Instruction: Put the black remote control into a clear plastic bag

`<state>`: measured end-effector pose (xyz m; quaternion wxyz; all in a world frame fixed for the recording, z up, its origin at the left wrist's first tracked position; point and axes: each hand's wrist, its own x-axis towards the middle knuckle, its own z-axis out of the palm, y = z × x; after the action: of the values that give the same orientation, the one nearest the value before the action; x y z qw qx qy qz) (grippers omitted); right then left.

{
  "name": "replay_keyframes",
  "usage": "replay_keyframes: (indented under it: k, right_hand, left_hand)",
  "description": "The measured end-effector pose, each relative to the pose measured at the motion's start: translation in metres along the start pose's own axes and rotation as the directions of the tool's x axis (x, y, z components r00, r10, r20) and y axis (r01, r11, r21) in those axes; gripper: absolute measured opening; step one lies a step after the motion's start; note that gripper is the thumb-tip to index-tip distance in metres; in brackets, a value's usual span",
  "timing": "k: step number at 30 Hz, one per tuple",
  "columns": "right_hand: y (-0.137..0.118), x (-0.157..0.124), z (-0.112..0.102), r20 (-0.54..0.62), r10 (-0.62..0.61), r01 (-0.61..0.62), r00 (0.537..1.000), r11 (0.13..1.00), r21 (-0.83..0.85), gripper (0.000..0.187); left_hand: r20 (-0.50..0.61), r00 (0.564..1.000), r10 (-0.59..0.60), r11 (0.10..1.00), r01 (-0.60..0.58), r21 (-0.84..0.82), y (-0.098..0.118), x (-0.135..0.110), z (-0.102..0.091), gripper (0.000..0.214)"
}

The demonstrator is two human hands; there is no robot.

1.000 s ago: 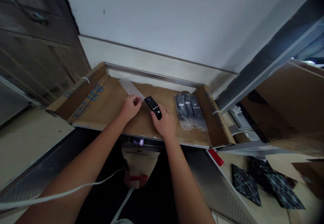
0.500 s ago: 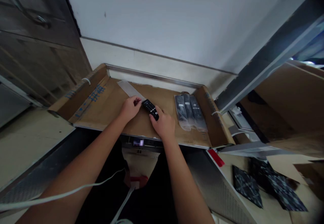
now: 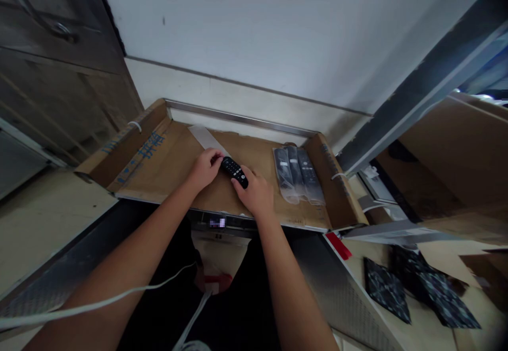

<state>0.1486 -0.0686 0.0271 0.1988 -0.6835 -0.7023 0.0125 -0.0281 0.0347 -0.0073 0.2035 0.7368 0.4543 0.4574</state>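
Note:
A black remote control (image 3: 234, 171) lies slantwise above the cardboard, its buttons facing up. My right hand (image 3: 254, 189) is closed around its near end, thumb along the side. At the far end, my left hand (image 3: 207, 168) pinches with thumb and forefinger by a clear plastic sleeve (image 3: 206, 139), which stretches away from the remote toward the back left. How far the remote sits inside the sleeve's mouth is hidden by the left fingers. To the right, several bagged remotes (image 3: 298, 173) lie side by side in clear plastic.
The cardboard-lined tray (image 3: 159, 173) has raised side flaps and a metal rail (image 3: 238, 119) at the back. Behind it stands a white wall (image 3: 246, 38). A white cable (image 3: 99, 304) crosses over my left arm. Large cardboard boxes (image 3: 456, 165) stand on the right.
The sleeve and the remote's far end have shifted slightly to the right, with my left hand following. My right hand keeps its grip, and the bagged remotes stay put.

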Motion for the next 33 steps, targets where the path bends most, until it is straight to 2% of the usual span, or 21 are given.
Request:
replay_keyframes:
  k: [9, 14, 19, 23, 28, 30, 33]
  right_hand:
    - [0.001, 0.004, 0.001, 0.028, 0.006, -0.007, 1.000, 0.999, 0.035, 0.052]
    - [0.001, 0.008, -0.002, 0.031, -0.010, 0.008, 0.999, 0.998, 0.057, 0.053]
    - [0.002, 0.011, -0.004, 0.088, -0.003, -0.002, 0.996, 0.998, 0.063, 0.057]
    - [0.008, 0.020, -0.010, 0.179, -0.044, 0.022, 0.983, 0.992, 0.121, 0.070]
    - [0.011, 0.046, -0.012, 0.344, -0.157, 0.060, 0.926, 0.960, 0.275, 0.079]
    - [0.007, 0.053, -0.007, 0.335, -0.198, 0.083, 0.921, 0.941, 0.328, 0.073]
    - [0.000, 0.053, 0.003, 0.247, -0.194, 0.090, 0.949, 0.921, 0.379, 0.070]
  left_hand:
    - [0.049, 0.990, 0.133, 0.989, -0.136, 0.053, 0.011, -0.002, -0.002, 0.015]
    - [0.050, 0.987, 0.155, 0.986, -0.158, 0.058, 0.012, -0.002, -0.001, 0.014]
    - [0.108, 0.980, 0.165, 0.986, -0.167, 0.009, 0.014, -0.003, 0.001, 0.011]
    - [0.128, 0.982, 0.141, 0.989, -0.134, -0.059, 0.013, -0.003, 0.001, 0.009]
    - [0.165, 0.977, 0.132, 0.990, -0.120, -0.076, 0.007, -0.002, 0.004, 0.012]
    - [0.177, 0.976, 0.124, 0.991, -0.113, -0.069, 0.006, -0.002, 0.005, 0.014]
    - [0.140, 0.986, 0.085, 0.996, -0.084, -0.015, 0.007, -0.001, 0.005, 0.016]
